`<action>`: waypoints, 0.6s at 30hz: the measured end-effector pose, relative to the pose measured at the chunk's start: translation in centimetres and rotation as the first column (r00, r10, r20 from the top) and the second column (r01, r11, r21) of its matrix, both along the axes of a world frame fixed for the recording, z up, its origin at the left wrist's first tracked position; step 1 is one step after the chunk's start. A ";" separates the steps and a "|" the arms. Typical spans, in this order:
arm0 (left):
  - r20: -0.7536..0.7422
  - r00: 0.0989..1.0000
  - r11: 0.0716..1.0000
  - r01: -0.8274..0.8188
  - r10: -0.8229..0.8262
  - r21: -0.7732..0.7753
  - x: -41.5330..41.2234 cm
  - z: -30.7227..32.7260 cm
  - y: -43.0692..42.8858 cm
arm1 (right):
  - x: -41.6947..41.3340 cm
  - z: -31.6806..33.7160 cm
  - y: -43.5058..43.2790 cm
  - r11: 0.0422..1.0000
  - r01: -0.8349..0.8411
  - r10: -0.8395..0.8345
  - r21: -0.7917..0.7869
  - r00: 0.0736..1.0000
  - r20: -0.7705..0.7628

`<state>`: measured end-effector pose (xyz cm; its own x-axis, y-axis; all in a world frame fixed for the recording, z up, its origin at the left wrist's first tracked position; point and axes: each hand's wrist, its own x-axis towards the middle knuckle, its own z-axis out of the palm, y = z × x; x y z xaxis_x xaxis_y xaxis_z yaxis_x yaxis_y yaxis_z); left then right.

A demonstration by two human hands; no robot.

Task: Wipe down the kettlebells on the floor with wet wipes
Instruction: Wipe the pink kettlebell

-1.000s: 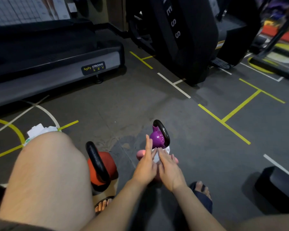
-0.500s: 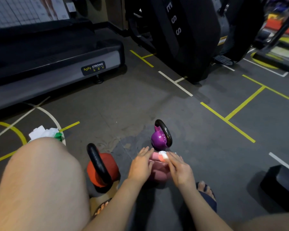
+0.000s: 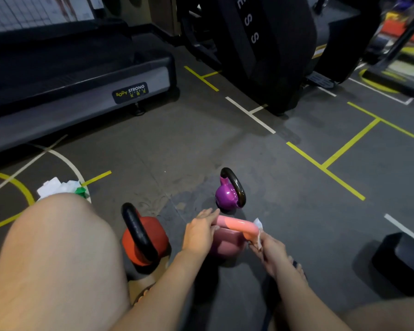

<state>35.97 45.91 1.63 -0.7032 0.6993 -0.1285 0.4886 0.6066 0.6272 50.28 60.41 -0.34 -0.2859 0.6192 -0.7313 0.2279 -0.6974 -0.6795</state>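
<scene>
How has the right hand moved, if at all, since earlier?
Yes. The right hand, holding the wipe, slid right: from under the purple kettlebell to the right end of the pink handle.

I count three kettlebells: pink kettlebell [image 3: 227,243] lower centre, purple kettlebell [image 3: 225,195] above it, red kettlebell [image 3: 154,235] to its left. One wipe [image 3: 258,230]. One white-and-green bundle [image 3: 58,187], left edge.

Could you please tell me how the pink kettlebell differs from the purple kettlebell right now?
The pink kettlebell has a pink handle matching its body; the purple kettlebell has a black handle. The left hand grips the pink kettlebell's handle while the right hand holds a wet wipe against it; the purple kettlebell stands untouched, farther from the person. Both stand on the floor, handles up.
</scene>
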 end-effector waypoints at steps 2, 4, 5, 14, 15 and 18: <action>-0.005 1.000 1.000 0.008 -0.008 -0.003 -0.2 0.2 0.0 | 0.3 -0.5 0.2 0.996 0.016 -0.015 -0.091 1.000 0.008; -0.006 1.000 1.000 0.012 -0.012 0.000 -0.2 0.3 0.0 | 0.6 -0.7 -0.2 0.993 0.035 -0.033 -0.115 0.999 0.021; -0.006 1.000 1.000 0.007 -0.007 0.006 -0.2 0.3 0.1 | 0.6 -0.7 -0.5 0.992 0.068 -0.066 -0.109 0.998 0.018; -0.025 1.000 1.000 -0.017 0.017 -0.009 0.1 0.5 0.3 | -1.5 3.6 -1.2 0.875 -0.111 -0.123 0.472 0.890 0.439; -0.031 0.999 1.000 -0.015 0.015 -0.013 0.1 0.6 0.2 | -1.5 3.6 -1.0 0.879 -0.137 -0.105 0.457 0.879 0.466; -0.039 0.999 0.999 0.000 -0.001 -0.038 0.1 0.9 0.1 | -1.5 1.7 -1.0 0.938 -0.101 -0.059 0.333 0.897 0.438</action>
